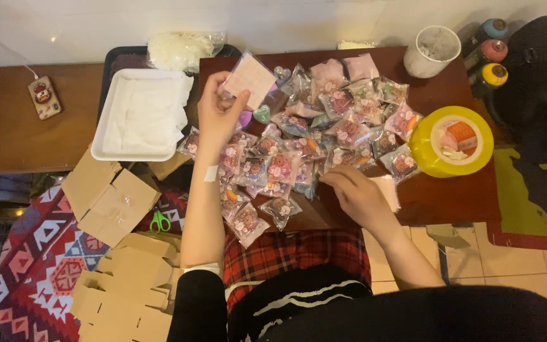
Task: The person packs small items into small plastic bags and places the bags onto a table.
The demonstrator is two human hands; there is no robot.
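My left hand (218, 111) is raised over the small brown table (451, 196) and pinches a flat pale-pink packet (249, 78) by its lower corner. My right hand (357, 194) rests palm down at the table's near edge, fingers curled on the edge of a spread of several small clear plastic packets (324, 136) holding pink and coloured trinkets. I cannot tell whether it grips one. A heart-shaped charm (262, 114) lies just right of my left hand.
A yellow tape roll (427, 155) sits at the table's right, a white cup (430, 54) behind it. A white tray (106, 142) with paper lies left, with cardboard boxes (112, 202), green scissors (159, 221) and a patterned rug (39, 266) below. Spray cans (492, 54) stand far right.
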